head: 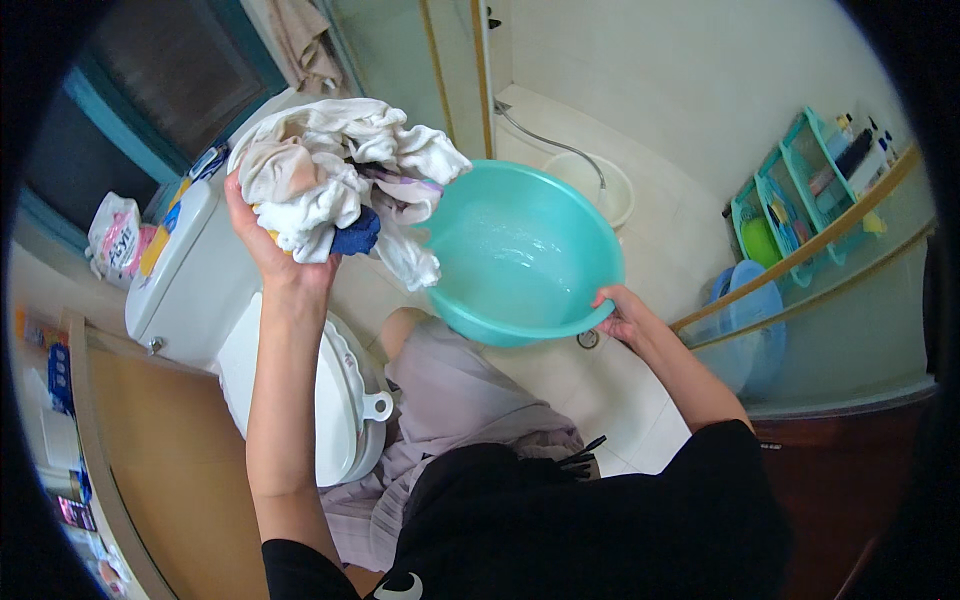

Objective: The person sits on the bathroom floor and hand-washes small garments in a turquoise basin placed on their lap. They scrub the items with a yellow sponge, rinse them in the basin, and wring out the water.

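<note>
My left hand (281,251) holds up a bundle of crumpled laundry (322,176), mostly white cloth with a navy blue piece and a little purple and yellow. The bundle hangs over the left rim of a large turquoise plastic basin (517,247). Some water seems to lie in the basin, with light glinting off it. My right hand (621,315) grips the basin's rim at its lower right, fingers curled around the edge. Part of my left hand is hidden beneath the cloth.
A white toilet (300,375) with its lid down stands at the left. Beyond the basin, a pale round tub (619,187) with a shower hose (559,142) sits on the shower floor. At the right are a curved glass screen (832,330), a turquoise rack (795,180) and blue basins (754,315).
</note>
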Action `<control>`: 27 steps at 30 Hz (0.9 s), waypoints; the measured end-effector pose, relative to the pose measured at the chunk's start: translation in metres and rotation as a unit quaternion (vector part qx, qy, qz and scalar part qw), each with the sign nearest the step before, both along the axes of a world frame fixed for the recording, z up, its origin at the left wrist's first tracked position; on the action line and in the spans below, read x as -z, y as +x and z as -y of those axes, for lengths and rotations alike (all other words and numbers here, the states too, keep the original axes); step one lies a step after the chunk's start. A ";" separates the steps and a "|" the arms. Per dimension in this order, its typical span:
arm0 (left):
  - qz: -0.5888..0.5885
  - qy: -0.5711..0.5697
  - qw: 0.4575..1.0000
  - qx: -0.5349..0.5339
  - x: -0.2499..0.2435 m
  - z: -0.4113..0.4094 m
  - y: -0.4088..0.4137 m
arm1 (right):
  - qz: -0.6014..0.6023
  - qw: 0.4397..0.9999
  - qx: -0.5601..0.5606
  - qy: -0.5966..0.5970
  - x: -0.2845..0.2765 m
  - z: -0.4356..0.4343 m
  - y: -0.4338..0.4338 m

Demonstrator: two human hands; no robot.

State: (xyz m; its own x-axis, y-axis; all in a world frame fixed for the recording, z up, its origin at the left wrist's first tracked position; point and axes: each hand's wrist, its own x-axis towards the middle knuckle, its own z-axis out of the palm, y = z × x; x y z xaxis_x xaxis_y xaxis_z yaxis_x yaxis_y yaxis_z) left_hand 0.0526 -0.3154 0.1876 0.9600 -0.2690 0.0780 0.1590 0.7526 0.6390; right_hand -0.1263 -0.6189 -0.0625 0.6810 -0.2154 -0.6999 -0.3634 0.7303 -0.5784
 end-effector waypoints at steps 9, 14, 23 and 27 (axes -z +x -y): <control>-0.046 0.028 0.998 0.022 0.017 0.072 0.008 | 0.015 0.985 0.098 0.144 0.097 0.087 -0.040; -0.052 0.022 0.997 0.044 0.030 0.112 0.024 | -0.027 0.957 0.184 0.222 0.118 0.124 -0.040; -0.057 0.033 0.997 0.042 0.036 0.197 0.038 | 0.099 0.847 0.255 0.455 0.151 0.143 -0.047; -0.058 -0.007 0.996 0.067 0.035 0.237 0.052 | 0.142 0.810 0.274 0.499 0.165 0.148 -0.035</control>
